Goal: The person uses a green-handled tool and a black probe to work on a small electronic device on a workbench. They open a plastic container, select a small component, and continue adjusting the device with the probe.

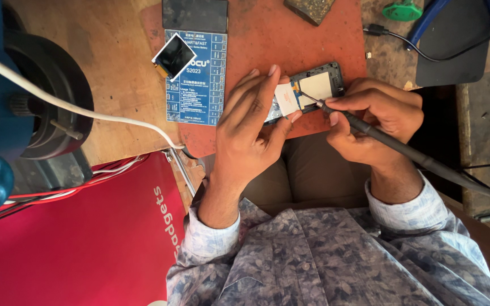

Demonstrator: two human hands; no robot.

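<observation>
One small opened phone with a dark frame [313,88] lies on the rust-red work mat [267,39], near the mat's edge closest to me, its back off so that pale rectangular panels and a bit of orange ribbon show inside. My left hand [250,124] lies flat over its left end, fingers nearly straight and loosely spread, the fingertips pressing a pale panel down rather than gripping it. My right hand [372,116] is curled tight around a slim dark grey pen-shaped tool [404,150], whose fine metal tip touches the phone's middle. Left of my hands, a blue printed board [197,79] carries a small loose screen [173,56]. Bare mat lies open beyond the phone; a black cable [426,54] runs well apart on the right.
</observation>
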